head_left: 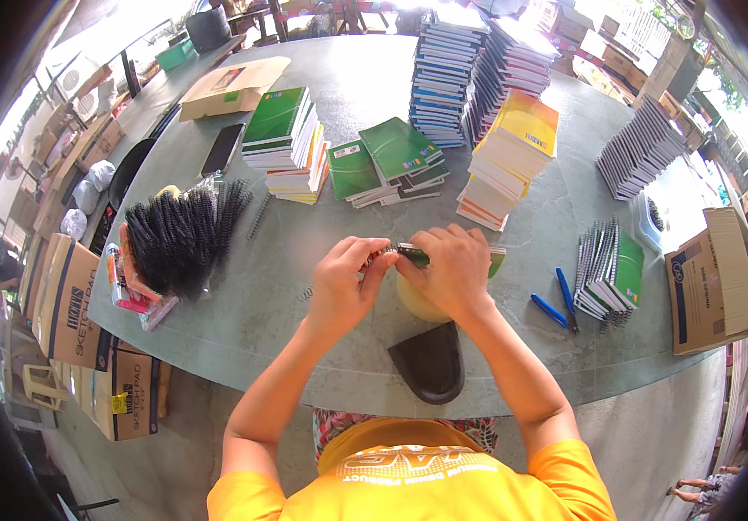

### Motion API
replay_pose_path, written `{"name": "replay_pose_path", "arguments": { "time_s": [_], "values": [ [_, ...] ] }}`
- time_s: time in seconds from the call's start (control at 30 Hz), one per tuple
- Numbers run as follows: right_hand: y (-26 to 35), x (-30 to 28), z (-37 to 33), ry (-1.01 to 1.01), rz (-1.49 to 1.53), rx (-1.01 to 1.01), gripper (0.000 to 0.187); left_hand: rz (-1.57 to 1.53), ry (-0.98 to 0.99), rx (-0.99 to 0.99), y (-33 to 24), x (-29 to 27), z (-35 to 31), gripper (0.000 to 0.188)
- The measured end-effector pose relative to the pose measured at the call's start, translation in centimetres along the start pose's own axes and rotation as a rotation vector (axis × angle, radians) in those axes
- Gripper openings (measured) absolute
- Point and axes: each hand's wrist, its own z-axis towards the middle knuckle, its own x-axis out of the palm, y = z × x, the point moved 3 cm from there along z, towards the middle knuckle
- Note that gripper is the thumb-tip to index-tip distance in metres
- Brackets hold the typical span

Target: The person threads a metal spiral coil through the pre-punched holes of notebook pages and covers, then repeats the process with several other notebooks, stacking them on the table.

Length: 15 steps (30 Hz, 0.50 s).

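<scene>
Near the table's middle, my right hand [454, 273] grips a small green notebook [497, 260], seen nearly edge-on and mostly hidden by the fingers. Thumb and fingers of my left hand [348, 280] pinch a dark spiral binding coil [381, 253] at the notebook's left end. How far the coil runs through the edge is too small to tell. Beneath my hands is a pale yellow rounded object [421, 302], partly covered. A dark, rounded block [430, 365] lies closer to me. One loose coil [259, 215] rests left of the notebooks.
Black coils [187, 234] form a big heap at left, near a phone [223, 149]. Green notebooks [398, 152], a yellow stack [513, 143] and tall notebook piles [448, 82] stand beyond my hands. Blue-handled pliers [565, 302], coil-bound notebooks [608, 269] and an open carton [711, 282] sit right.
</scene>
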Motion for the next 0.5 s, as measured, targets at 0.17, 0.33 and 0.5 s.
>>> {"name": "replay_pose_path", "arguments": {
  "time_s": [0.17, 0.33, 0.5],
  "values": [
    [-0.6, -0.3, 0.3, 0.062, 0.104, -0.056, 0.026, 0.222, -0.037, 0.186, -0.4, 0.1, 1.1, 0.014],
    [-0.4, -0.7, 0.8, 0.025, 0.252, -0.091, 0.018, 0.186, 0.1, 0.131, 1.1, -0.6, 1.4, 0.015],
    [-0.8, -0.6, 1.2, 0.006, 0.472, 0.0, 0.018, 0.039, 0.357, -0.172, 1.7, -0.9, 2.2, 0.021]
  ]
}}
